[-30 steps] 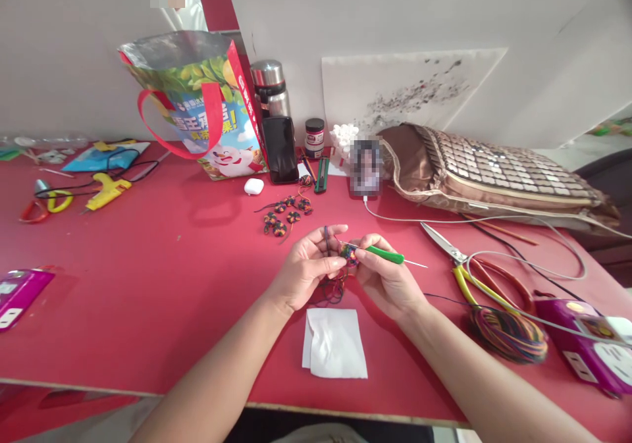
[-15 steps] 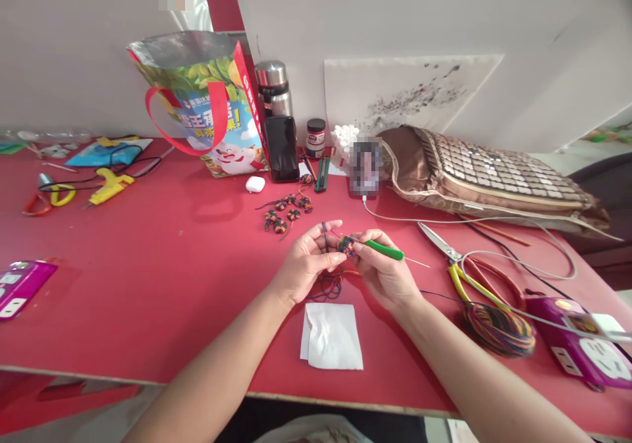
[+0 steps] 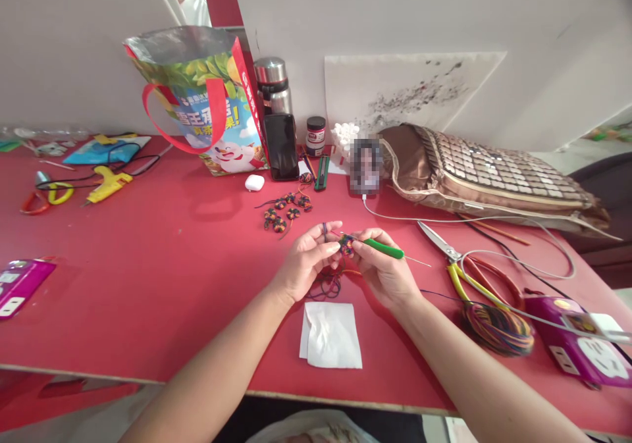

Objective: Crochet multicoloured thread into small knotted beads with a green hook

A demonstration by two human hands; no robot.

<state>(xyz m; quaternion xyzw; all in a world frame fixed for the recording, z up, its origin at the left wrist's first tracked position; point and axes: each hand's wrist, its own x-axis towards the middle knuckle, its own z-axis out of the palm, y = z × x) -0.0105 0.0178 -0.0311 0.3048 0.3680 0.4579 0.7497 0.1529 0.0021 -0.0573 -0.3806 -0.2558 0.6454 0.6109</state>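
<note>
Small round multicoloured yarn piece: matt, bumpy, knotted
Slim green-handled hook: smooth plastic-looking grip, thin metal shaft
Long red desk: smooth top with a soft sheen
Folded white paper square: matt, creased
Tall silver metal flask: shiny, smooth
Flat black rectangular phone: glossy, glass-like
Large red-and-yellow-handled scissors: bright metal blades, smooth plastic-looking grips
Brown oblong cushion: satiny cloth, glossy tiles

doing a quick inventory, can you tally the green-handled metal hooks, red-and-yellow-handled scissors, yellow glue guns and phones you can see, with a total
Thin metal hook with a green handle, in the right hand: 1
Metal scissors with red and yellow handles: 2
Yellow plastic glue gun: 1
Rectangular phones: 2
Total: 6
</note>
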